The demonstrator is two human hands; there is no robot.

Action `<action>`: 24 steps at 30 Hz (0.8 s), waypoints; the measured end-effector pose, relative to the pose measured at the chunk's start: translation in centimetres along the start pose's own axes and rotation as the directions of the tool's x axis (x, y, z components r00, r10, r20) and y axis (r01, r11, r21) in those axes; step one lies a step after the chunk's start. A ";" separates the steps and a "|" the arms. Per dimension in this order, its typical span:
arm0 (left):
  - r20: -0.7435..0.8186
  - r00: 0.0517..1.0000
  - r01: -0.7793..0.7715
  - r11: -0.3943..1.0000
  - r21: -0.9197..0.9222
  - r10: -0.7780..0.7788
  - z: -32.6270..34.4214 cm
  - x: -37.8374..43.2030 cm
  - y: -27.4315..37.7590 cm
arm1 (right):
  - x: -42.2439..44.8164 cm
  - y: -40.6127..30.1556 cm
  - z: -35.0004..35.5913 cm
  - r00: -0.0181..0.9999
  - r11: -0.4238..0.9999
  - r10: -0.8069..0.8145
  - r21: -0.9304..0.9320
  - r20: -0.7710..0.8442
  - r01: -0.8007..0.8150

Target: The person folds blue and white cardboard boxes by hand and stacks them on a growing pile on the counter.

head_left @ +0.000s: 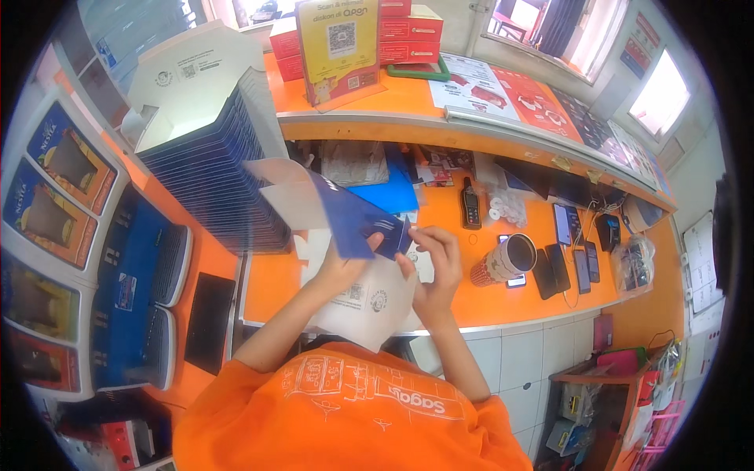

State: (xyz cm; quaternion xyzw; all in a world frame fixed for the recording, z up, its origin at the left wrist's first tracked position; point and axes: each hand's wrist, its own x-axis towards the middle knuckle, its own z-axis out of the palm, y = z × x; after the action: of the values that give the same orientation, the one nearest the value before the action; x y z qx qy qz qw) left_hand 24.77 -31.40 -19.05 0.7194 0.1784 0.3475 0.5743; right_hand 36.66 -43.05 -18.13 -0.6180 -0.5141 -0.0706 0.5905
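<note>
My left hand (344,271) grips a partly folded cardboard box (353,215), blue outside and pale inside, with the thumb on a blue side panel. At the box's right corner, the fingers and thumb of my right hand (439,271) pinch a small blue flap. Below both hands a pale cardboard panel (359,315) with a printed emblem and code slopes toward my body; whether it belongs to the same box is unclear. To the left rises a tall stack of nested blue boxes (206,159), the top one with its pale lid raised.
A printed paper cup (500,262) stands right of my hands, near several phones (580,271) and a black handheld device (471,203). A raised shelf (365,126) runs behind, bearing a yellow sign (339,50) and red boxes (409,38). A drinks dispenser (65,235) stands left.
</note>
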 end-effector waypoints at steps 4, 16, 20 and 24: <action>0.075 0.984 -0.153 0.982 -0.108 0.162 0.6 0.6 -1.0 | 0.0 1.3 -0.4 1.000 1.000 -0.013 0.001 0.004 0.013; 0.119 0.988 -0.071 0.981 -0.179 0.093 2.2 0.8 -0.9 | -1.0 0.8 -0.6 0.968 0.948 -0.252 -0.202 -0.006 0.245; 0.138 0.986 -0.078 0.989 -0.125 0.095 2.5 0.1 -0.6 | -1.0 0.1 0.5 0.981 0.935 -0.168 -0.332 -0.098 0.126; 0.261 0.964 0.040 0.951 -0.305 0.043 0.9 -0.1 -0.5 | -1.0 0.9 -0.5 0.989 0.954 -0.146 -0.266 -0.001 0.140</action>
State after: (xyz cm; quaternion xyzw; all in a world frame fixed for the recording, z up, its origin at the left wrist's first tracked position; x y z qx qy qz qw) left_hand 25.46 -31.98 -19.60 0.6612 0.0434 0.2725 0.6976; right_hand 37.08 -43.79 -19.25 -0.6519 -0.5372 -0.1879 0.5011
